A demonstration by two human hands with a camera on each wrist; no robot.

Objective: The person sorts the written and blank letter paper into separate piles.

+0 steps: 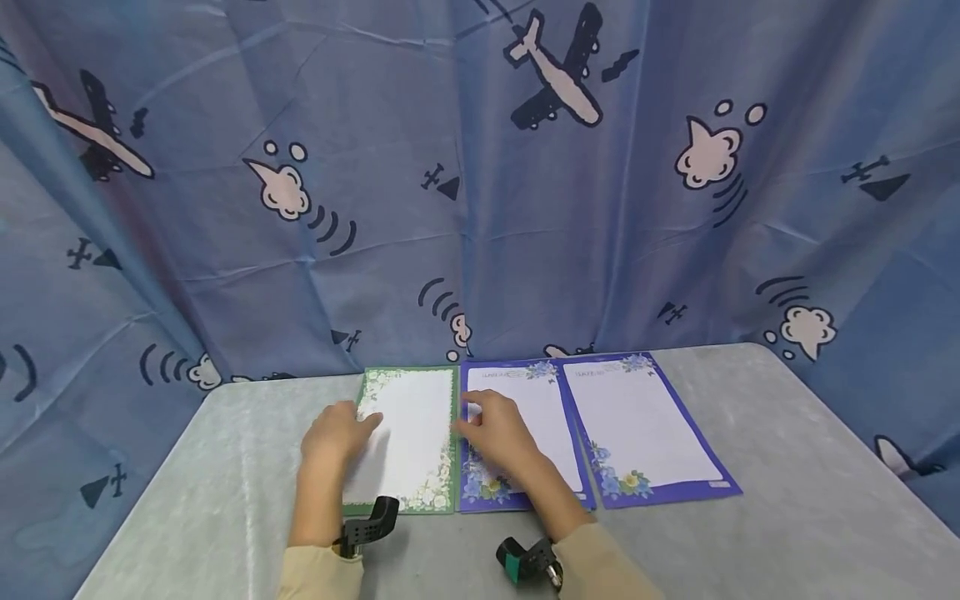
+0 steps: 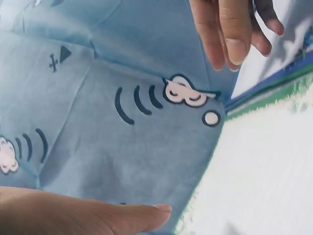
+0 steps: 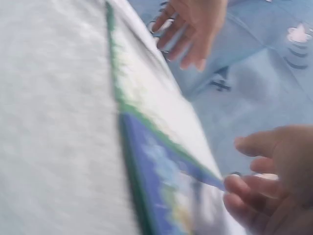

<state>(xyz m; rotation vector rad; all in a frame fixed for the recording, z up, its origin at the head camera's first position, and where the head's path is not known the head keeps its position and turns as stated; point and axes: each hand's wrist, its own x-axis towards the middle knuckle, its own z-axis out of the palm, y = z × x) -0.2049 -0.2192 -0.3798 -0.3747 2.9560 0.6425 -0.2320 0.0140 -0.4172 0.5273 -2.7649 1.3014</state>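
My left hand (image 1: 335, 432) hovers by the left side of a green-bordered sheet (image 1: 417, 442) with a floral border. In the right wrist view its fingers look fairly straight, with nothing between them. Over the left part of a purple-bordered sheet (image 1: 536, 429), near where it meets the green one, is my right hand (image 1: 501, 429). Its fingers bend loosely and hold nothing in the right wrist view. A second purple-bordered sheet (image 1: 637, 425) with blue flowers lies at the right, slightly turned. Beneath the nearer purple border, a dark green edge (image 3: 131, 171) shows.
A pale grey cloth-like surface (image 1: 187, 500) carries the sheets. Behind it hangs a blue curtain (image 1: 390, 100) printed with planes and clouds. Black wrist devices (image 1: 369, 527) sit at both wrists, just above beige sleeves (image 1: 321, 575).
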